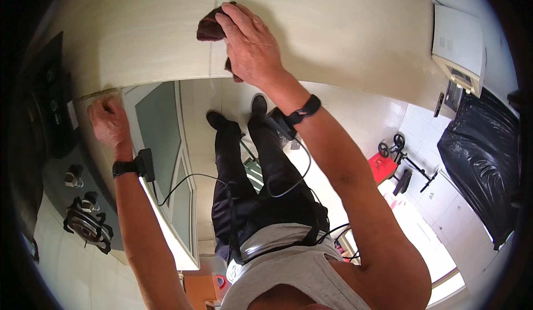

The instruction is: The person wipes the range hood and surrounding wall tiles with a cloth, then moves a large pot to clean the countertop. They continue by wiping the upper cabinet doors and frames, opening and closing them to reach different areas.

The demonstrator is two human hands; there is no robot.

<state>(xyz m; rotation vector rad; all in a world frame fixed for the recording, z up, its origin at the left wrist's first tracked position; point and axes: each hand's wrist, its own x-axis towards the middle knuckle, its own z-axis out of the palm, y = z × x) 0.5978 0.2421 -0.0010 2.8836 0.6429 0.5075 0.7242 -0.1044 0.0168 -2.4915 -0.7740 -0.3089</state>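
Note:
My right hand [255, 45] presses a dark brown folded cloth [210, 26] against a pale beige surface [141, 39]. Part of the cloth sticks out beyond the fingertips, and another corner hangs below the palm near the surface's edge. A thin seam runs through the surface beside the cloth. To the left, my left hand [109, 120] is curled with no object visible in it, slightly blurred, near the corner of the surface. Whether it touches that corner, I cannot tell. Both wrists wear black straps with small cabled boxes.
A white-framed door with frosted panes [160, 122] stands below my left hand. Far left is a gas burner [87, 226] on a dark hob. At right are a white appliance [458, 47], a black plastic sheet [479, 164], a wheeled frame [402, 156] and a red box [381, 168].

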